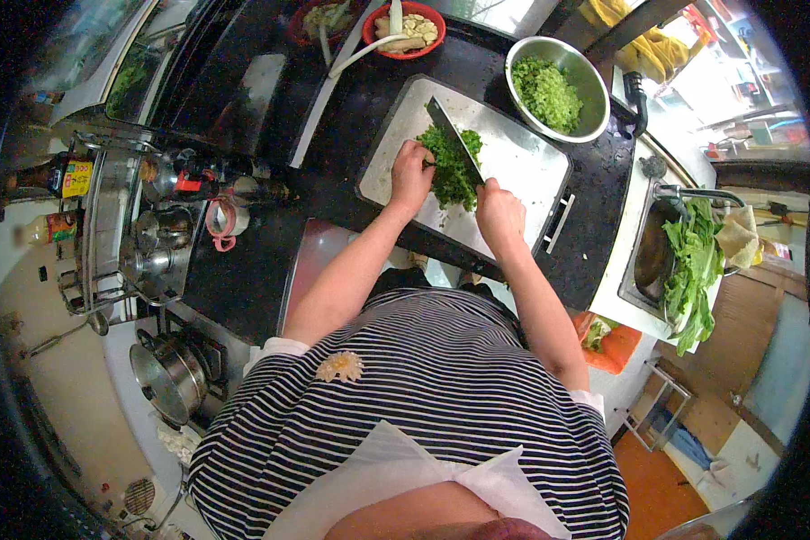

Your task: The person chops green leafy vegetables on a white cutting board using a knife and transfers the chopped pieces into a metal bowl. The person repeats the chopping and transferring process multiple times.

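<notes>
My right hand grips the handle of a broad kitchen knife. Its blade slants over a heap of finely chopped leafy greens on a pale cutting board with a dark edge. At the left side of the heap, my left hand has its fingers curled in against the greens; whether any are pinched between them is hidden. Beyond the board's right far corner stands a stainless steel bowl, partly filled with chopped light green vegetable.
A red basket of pale pieces stands on the black counter. Right lies a sink, with leafy greens along its side and an orange bag below. Left are a metal rack and a lidded pot.
</notes>
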`<state>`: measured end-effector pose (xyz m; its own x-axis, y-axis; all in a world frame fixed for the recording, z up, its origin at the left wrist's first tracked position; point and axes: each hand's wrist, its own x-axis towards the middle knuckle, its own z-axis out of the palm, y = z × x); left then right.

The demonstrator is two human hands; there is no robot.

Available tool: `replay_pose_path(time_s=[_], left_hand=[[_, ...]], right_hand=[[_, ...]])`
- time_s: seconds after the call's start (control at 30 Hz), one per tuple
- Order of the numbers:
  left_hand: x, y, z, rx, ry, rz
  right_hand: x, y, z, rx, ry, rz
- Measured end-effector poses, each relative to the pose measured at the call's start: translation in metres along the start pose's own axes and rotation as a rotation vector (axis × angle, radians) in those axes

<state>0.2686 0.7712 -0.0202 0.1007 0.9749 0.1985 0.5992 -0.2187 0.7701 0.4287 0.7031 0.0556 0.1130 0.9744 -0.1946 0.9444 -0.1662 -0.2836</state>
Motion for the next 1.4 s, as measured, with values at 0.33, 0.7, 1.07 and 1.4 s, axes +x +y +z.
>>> replay_pose_path(time_s=[0.33, 0.7, 1.07, 1.4], left_hand=[[-0.007, -0.015, 0.001, -0.029, 0.047, -0.066], [-0.019, -0.024, 0.004, -0.052, 0.110, -0.105], [-0.024, -0.015, -0.002, -0.007, 0.036, -0.159], [-0.027, -0.005, 0.005, 0.024, -0.062, -0.006]], right_hand=[[-0.002, 0.003, 0.011, -0.007, 0.011, -0.068], [-0.007, 0.001, 0.017, -0.041, -0.008, -0.108], [-0.007, 0.020, 0.039, -0.011, -0.010, -0.155], [0.014, 0.028, 0.021, -0.025, 0.003, -0.152]])
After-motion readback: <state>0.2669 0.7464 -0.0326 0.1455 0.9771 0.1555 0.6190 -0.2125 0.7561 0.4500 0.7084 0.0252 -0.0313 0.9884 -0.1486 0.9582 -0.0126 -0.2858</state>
